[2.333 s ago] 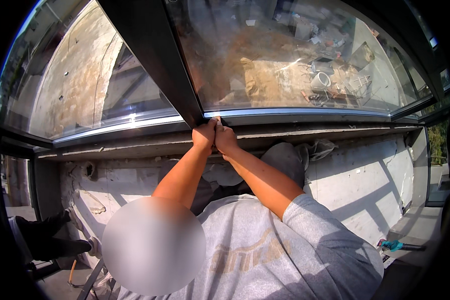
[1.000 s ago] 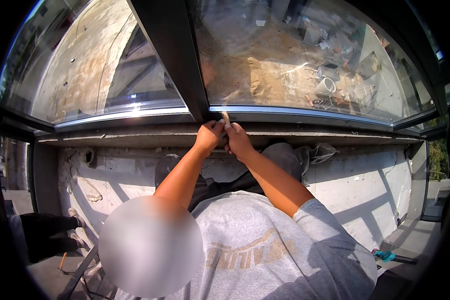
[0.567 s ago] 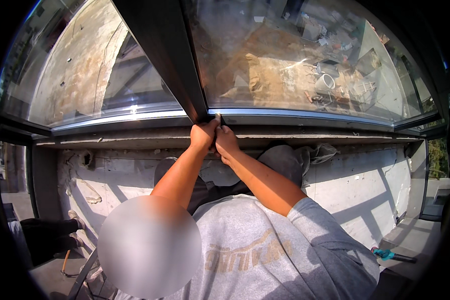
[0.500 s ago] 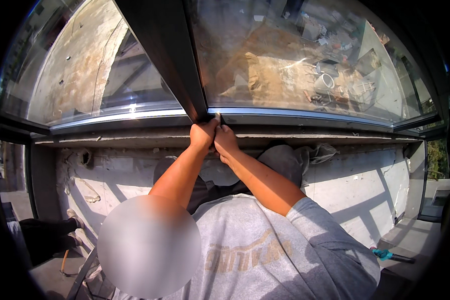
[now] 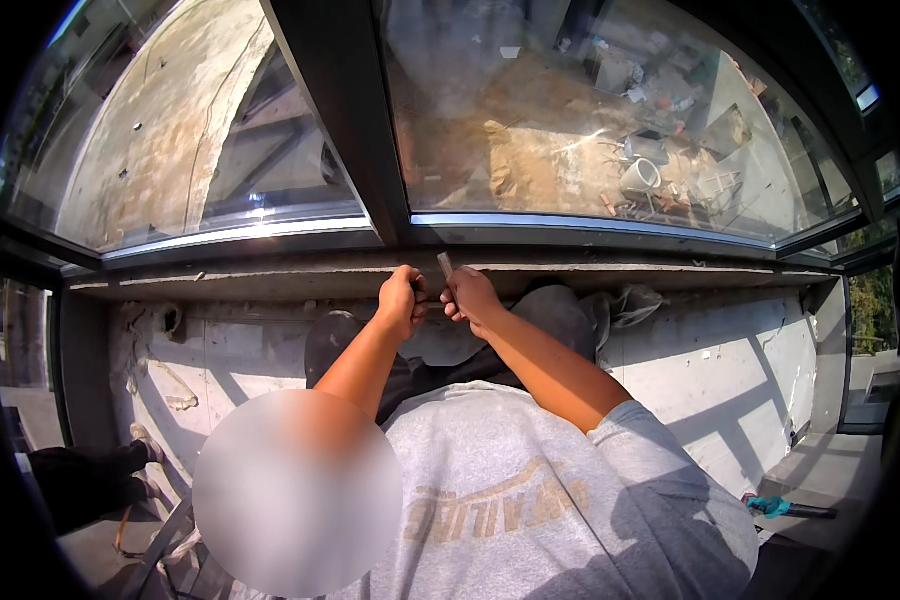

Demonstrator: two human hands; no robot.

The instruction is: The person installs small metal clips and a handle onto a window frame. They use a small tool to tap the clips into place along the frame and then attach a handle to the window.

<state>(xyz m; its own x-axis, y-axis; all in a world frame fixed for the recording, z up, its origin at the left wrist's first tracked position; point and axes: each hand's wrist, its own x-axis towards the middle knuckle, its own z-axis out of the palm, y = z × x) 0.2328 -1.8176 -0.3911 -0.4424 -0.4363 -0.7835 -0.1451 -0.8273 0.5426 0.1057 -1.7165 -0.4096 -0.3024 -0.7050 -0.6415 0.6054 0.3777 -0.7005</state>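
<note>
Near the ledge (image 5: 270, 281), right fingers (image 5: 454, 306) clench a strip (image 5: 444, 264).

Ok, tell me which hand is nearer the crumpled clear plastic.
Right. The right hand is left of the crumpled clear plastic, across the knee; the left hand is farther left.

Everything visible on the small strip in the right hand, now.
The small strip looks narrow, straight and greyish-brown; material unclear. The right hand grips it, hiding its lower part. Its exposed end points toward the dark window frame, leaning slightly left. The left hand is apart from it.
</note>
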